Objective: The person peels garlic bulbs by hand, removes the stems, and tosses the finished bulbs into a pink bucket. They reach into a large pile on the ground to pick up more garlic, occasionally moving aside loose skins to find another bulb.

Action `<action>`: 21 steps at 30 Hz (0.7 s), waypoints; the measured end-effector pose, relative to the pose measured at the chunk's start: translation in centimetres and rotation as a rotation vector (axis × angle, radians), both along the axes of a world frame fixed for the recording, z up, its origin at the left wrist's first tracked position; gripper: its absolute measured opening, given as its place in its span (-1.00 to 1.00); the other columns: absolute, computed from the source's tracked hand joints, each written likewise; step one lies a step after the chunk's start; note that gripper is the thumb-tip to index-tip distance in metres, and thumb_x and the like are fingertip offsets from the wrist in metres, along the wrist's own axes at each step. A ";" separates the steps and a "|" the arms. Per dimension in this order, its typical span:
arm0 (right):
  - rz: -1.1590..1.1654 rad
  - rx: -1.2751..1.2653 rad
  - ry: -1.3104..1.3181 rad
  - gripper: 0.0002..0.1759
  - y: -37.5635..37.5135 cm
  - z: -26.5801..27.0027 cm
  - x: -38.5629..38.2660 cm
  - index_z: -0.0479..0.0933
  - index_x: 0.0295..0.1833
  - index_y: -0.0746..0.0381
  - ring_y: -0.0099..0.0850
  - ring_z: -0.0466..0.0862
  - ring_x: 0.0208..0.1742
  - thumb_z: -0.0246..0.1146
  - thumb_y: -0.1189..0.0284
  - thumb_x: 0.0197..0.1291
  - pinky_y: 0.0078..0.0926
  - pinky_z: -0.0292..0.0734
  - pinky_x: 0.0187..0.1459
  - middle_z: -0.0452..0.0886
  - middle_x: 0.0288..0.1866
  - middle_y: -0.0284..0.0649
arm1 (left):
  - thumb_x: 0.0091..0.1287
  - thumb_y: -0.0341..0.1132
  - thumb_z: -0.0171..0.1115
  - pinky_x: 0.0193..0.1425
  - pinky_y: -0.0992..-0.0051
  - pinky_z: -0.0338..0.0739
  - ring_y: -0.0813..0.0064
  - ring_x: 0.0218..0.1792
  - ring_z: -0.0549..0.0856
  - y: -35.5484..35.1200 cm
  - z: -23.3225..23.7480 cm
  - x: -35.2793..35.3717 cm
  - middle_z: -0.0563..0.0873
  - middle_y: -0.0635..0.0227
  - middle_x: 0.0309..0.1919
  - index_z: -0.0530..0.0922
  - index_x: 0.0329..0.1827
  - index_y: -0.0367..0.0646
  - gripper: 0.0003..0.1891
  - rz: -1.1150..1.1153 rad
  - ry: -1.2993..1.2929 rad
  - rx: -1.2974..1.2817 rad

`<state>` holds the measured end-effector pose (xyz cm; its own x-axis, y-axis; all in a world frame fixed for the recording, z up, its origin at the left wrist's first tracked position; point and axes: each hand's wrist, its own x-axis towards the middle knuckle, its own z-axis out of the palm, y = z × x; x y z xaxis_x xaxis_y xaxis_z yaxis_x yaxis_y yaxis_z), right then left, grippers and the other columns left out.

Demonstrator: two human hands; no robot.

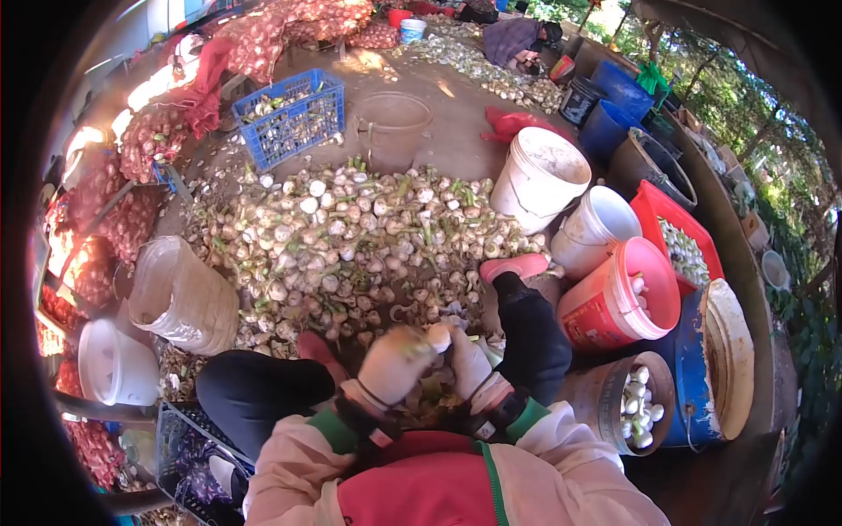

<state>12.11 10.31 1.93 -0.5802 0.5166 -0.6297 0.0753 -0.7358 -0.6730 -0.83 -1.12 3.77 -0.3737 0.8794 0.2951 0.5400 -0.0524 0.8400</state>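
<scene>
My left hand (396, 364), in a light glove, is raised over my lap and smeared by motion; its fingers cannot be made out. Close to its right, my right hand (471, 361), also gloved, is closed around a white garlic bulb (438, 337) near its fingertips. Leafy trimmings (430, 394) show below and between the hands. Just beyond them spreads a large heap of garlic bulbs (342, 237) with bits of green stem.
A clear plastic bucket (189, 298) stands left of the heap, a blue crate (289, 118) behind it. On the right are a white bucket (539, 180), a red bucket (618, 294) and a bucket with peeled bulbs (605, 403). Another person (513, 39) crouches at the back.
</scene>
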 end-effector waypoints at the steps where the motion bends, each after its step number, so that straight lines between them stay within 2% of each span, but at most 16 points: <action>1: 0.214 0.596 -0.139 -0.65 -0.7 -0.4 1.1 0.46 0.11 0.28 -0.32 0.66 -0.28 -0.09 0.26 0.52 -0.41 0.57 -0.18 0.63 -0.20 -0.19 | 0.34 -0.36 0.18 -0.23 0.38 0.53 0.28 -0.37 0.62 0.5 0.4 -1.0 0.67 0.20 -0.24 0.58 -0.19 -0.22 -0.88 0.057 -0.342 0.106; 2: 0.435 1.191 -0.273 -0.64 -1.1 -0.7 1.7 0.43 0.18 0.28 -0.25 0.69 -0.21 -0.08 0.29 0.50 -0.35 0.58 -0.12 0.65 -0.15 -0.12 | 0.41 -0.39 0.12 -0.29 0.46 0.52 0.45 -0.42 0.60 0.9 0.7 -2.3 0.66 0.29 -0.30 0.53 -0.17 -0.23 -0.90 0.121 -0.683 0.211; 4: 0.477 1.117 -0.284 -0.60 -0.9 -1.6 1.4 0.32 0.32 0.28 -0.06 0.68 -0.01 -0.06 0.41 0.43 -0.23 0.56 0.02 0.65 -0.04 0.05 | 0.46 -0.38 0.07 -0.30 0.50 0.53 0.58 -0.42 0.57 1.1 -2.0 -4.6 0.63 0.38 -0.29 0.47 -0.05 -0.23 -0.87 0.541 -1.053 0.359; 5: 0.352 0.731 -0.146 -0.60 -0.2 -3.5 0.8 0.32 0.32 0.28 -0.06 0.67 0.01 -0.06 0.43 0.43 -0.24 0.54 0.04 0.64 -0.03 0.08 | 0.47 -0.35 0.09 -0.25 0.51 0.56 0.59 -0.39 0.58 0.7 -3.5 -4.3 0.63 0.37 -0.25 0.43 0.04 -0.21 -0.82 0.230 -1.251 0.440; 6: 0.220 0.345 -0.016 -0.60 0.2 -4.6 0.3 0.31 0.32 0.28 -0.05 0.65 0.04 -0.07 0.45 0.42 -0.25 0.52 0.07 0.63 -0.02 0.11 | 0.47 -0.32 0.11 -0.19 0.53 0.56 0.61 -0.34 0.61 0.4 -3.2 -2.2 0.63 0.38 -0.21 0.43 0.09 -0.23 -0.76 0.236 -1.117 0.066; 7: 0.224 0.338 -0.026 -0.60 0.1 -4.5 0.2 0.31 0.32 0.28 -0.05 0.65 0.04 -0.07 0.45 0.42 -0.25 0.52 0.07 0.63 -0.02 0.11 | 0.48 -0.29 0.11 -0.18 0.53 0.57 0.60 -0.27 0.62 0.6 -4.4 -0.6 0.65 0.39 -0.18 0.44 0.14 -0.20 -0.73 0.109 -1.096 0.064; 10: 0.193 1.019 -0.038 -0.78 -1.7 -2.9 0.4 0.50 0.01 0.28 -0.28 0.60 -0.25 0.03 0.42 0.39 -0.46 0.50 -0.18 0.57 -0.07 -0.10 | 0.47 -0.28 0.12 -0.12 0.52 0.59 0.56 -0.15 0.65 0.7 -7.2 0.0 0.66 0.37 -0.10 0.48 0.17 -0.21 -0.70 -0.021 -1.083 -0.188; 12: 0.485 1.233 -0.225 -0.75 1.0 -2.6 3.8 0.52 0.03 0.29 -0.15 0.64 -0.17 -0.02 0.53 0.36 -0.35 0.53 -0.03 0.59 0.00 -0.05 | 0.44 -0.32 0.12 -0.09 0.50 0.58 0.54 -0.13 0.66 1.1 -11.2 0.0 0.66 0.37 -0.12 0.54 0.08 -0.23 -0.76 -0.064 -1.250 -0.170; 13: 0.314 1.104 -0.443 -0.78 1.5 -0.3 5.5 0.55 -0.06 0.29 -0.21 0.65 -0.20 -0.01 0.51 0.37 -0.38 0.52 -0.06 0.63 -0.10 -0.07 | 0.41 -0.25 0.15 -0.07 0.45 0.58 0.41 -0.15 0.68 0.8 -12.5 0.0 0.69 0.27 -0.15 0.57 0.07 -0.22 -0.71 -0.194 -1.063 -0.476; 14: 0.225 1.758 -0.487 -0.80 3.0 1.7 7.8 0.56 -0.16 0.27 -0.29 0.65 -0.22 0.01 0.48 0.39 -0.42 0.52 -0.11 0.65 -0.24 -0.14 | 0.37 -0.17 0.18 -0.06 0.39 0.57 0.28 -0.17 0.71 0.7 -13.9 -0.1 0.72 0.17 -0.18 0.59 0.05 -0.21 -0.67 -0.322 -0.855 -0.766; 15: 0.000 1.609 -0.412 -0.81 4.5 3.3 10.0 0.57 -0.24 0.24 -0.32 0.64 -0.24 0.06 0.48 0.37 -0.43 0.52 -0.18 0.65 -0.29 -0.18 | 0.36 -0.13 0.16 -0.04 0.33 0.57 0.20 -0.17 0.71 0.7 -15.9 -0.5 0.72 0.10 -0.19 0.61 0.03 -0.20 -0.65 -0.608 -0.338 -0.482; 16: -0.251 1.453 -0.537 -0.85 6.0 4.6 13.2 0.58 -0.19 0.24 -0.31 0.64 -0.26 0.09 0.49 0.35 -0.39 0.52 -0.18 0.64 -0.34 -0.19 | 0.35 -0.10 0.13 -0.03 0.27 0.57 0.11 -0.16 0.72 0.2 -17.5 -0.6 0.72 0.02 -0.20 0.63 0.00 -0.20 -0.63 -0.846 0.179 -0.169; 17: -0.004 1.815 -1.216 -0.83 7.5 6.0 17.6 0.58 -0.08 0.26 -0.28 0.64 -0.26 0.13 0.47 0.31 -0.30 0.54 -0.14 0.65 -0.32 -0.19 | 0.34 -0.12 0.11 0.00 0.18 0.55 0.02 -0.11 0.70 1.1 -13.1 -0.4 0.72 0.02 -0.26 0.65 -0.07 -0.25 -0.64 -0.753 -0.316 -0.896; 19: -0.156 1.641 -1.917 -0.59 9.3 8.0 22.2 0.54 0.10 0.30 -0.06 0.61 -0.01 0.31 0.38 0.14 -0.14 0.54 0.00 0.61 -0.01 -0.02 | 0.33 -0.11 0.12 0.00 0.19 0.55 0.02 -0.11 0.69 1.2 -12.5 -0.8 0.72 0.02 -0.27 0.66 -0.09 -0.24 -0.64 -0.771 -0.306 -0.901; 20: -0.101 1.886 -2.094 -0.55 9.7 7.2 22.9 0.52 0.12 0.26 0.08 0.58 0.00 0.33 0.40 0.08 -0.07 0.49 0.09 0.59 0.00 0.05 | 0.32 -0.10 0.13 -0.01 0.20 0.55 0.01 -0.11 0.69 1.2 -12.3 -1.1 0.71 0.02 -0.27 0.67 -0.10 -0.23 -0.64 -0.787 -0.272 -0.898; 21: -0.067 1.909 -1.967 -0.50 9.6 6.9 20.2 0.49 0.16 0.27 0.09 0.58 0.02 0.33 0.40 0.07 -0.05 0.46 0.13 0.59 0.03 0.07 | 0.31 0.00 0.13 -0.03 0.22 0.55 0.01 -0.11 0.69 0.7 -12.1 -2.1 0.71 -0.01 -0.27 0.68 -0.15 -0.25 -0.57 -0.885 -0.242 -0.550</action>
